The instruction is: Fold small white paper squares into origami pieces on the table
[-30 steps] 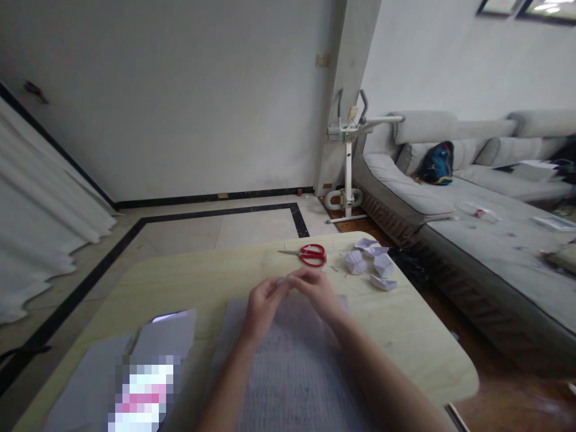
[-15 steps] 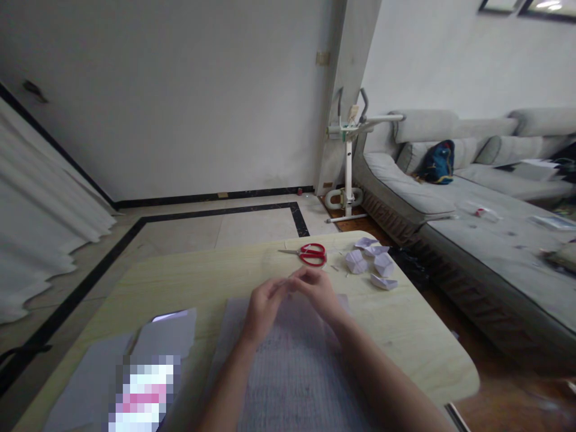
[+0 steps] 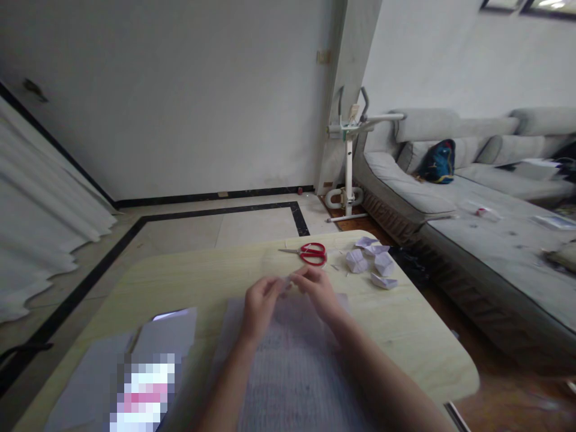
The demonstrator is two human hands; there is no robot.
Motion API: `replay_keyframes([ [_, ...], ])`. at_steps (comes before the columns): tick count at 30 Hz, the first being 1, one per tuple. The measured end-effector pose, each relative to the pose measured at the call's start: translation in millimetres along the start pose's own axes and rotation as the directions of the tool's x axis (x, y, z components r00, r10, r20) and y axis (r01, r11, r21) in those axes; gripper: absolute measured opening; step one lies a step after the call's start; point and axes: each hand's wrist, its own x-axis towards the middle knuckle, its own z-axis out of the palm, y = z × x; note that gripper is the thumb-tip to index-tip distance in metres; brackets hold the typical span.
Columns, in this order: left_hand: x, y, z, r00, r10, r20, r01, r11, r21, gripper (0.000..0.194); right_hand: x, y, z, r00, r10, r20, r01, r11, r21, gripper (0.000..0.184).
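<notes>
My left hand (image 3: 260,305) and my right hand (image 3: 318,293) meet above the far end of a large printed sheet (image 3: 292,378). Both are closed, fingers pinching a small piece of whitish paper (image 3: 286,281) between them; most of it is hidden by the fingers and blurred. Just beyond my right hand lie red-handled scissors (image 3: 314,254), blades pointing left. Several folded white paper pieces (image 3: 357,261) rest on the table to the right of the scissors, with tiny scraps beside them.
The pale wooden table (image 3: 405,336) has rounded corners. At its left lie white paper sheets (image 3: 90,378) and a phone with a lit, pixelated screen (image 3: 143,396). A grey sofa (image 3: 495,240) stands to the right, and a white exercise machine (image 3: 348,168) by the wall.
My hands have drawn slightly apart at the fingertips, so more of the small paper shows between them. The scissors and folded pieces have stayed put.
</notes>
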Motion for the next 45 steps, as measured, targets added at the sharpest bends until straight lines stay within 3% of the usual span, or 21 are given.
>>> replay_keyframes([
  [6,-2.8,-2.6,1.7,0.999,0.035,-0.006,-0.035,0.999,0.025,0.025,0.0,5.1,0.4,0.998,0.019,-0.062,-0.019,1.0,0.009,0.017],
  [12,-2.6,-4.7,1.2,0.991,-0.018,0.129,0.016,1.0,0.016,0.027,2.0,11.0,-1.9,0.995,0.028,-0.091,-0.024,0.999,0.043,0.022],
  [20,0.0,-6.3,-2.3,0.988,-0.02,0.156,0.004,0.994,0.105,0.037,4.4,10.9,-2.2,0.997,0.037,0.061,-0.031,0.994,-0.103,0.027],
  [24,-0.1,-6.8,-2.7,0.98,-0.029,0.197,0.004,0.992,0.124,0.041,4.1,10.7,-2.6,0.998,-0.007,0.07,0.017,0.989,-0.146,0.024],
  [39,-1.4,-6.7,-2.4,0.979,-0.036,0.199,0.017,0.995,0.097,0.031,5.5,12.9,-2.4,0.995,0.053,-0.089,-0.057,0.998,-0.038,0.032],
  [45,-1.8,-4.1,-5.6,0.983,0.001,0.185,-0.027,0.99,0.137,0.032,4.4,9.9,-2.2,0.998,0.056,-0.013,-0.057,0.995,-0.076,0.03],
])
